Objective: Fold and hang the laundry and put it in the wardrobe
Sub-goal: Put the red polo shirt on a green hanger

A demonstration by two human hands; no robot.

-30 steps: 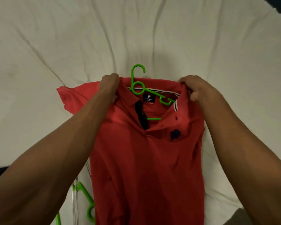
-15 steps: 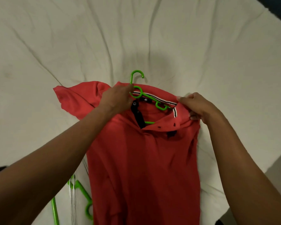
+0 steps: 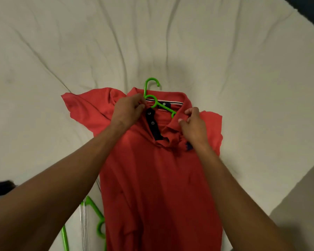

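The red polo shirt [image 3: 158, 178] lies face up on the bed [image 3: 225, 51], spread flat on the pale sheet so that both hands are free to work at the neck rather than bear its weight; its left sleeve is fanned out on the sheet, the right one bunched just beside the wrist. A green hanger [image 3: 153, 96] is threaded through the neck opening — its hook sticks out beyond the collar onto the sheet, one arm slants across the inner label, and the rest is hidden under the cloth.

The left hand [image 3: 128, 110] has its fingers pinched on the collar edge right at the hanger's neck, probably to steady both while the shirt is settled; the right hand [image 3: 193, 124] has its fingers curled narrow on the other collar flap, where the hanger's arm disappears, which looks like tugging the shoulder over that arm. The dark placket [image 3: 153, 125] is open, which leaves room for the hanger to pass.

More green hangers [image 3: 96, 216] lie at the near edge of the bed, partly under the shirt's hem — spares, I judge, for other garments. No wardrobe, basket or other container is in view; the shirt is not yet hung away.
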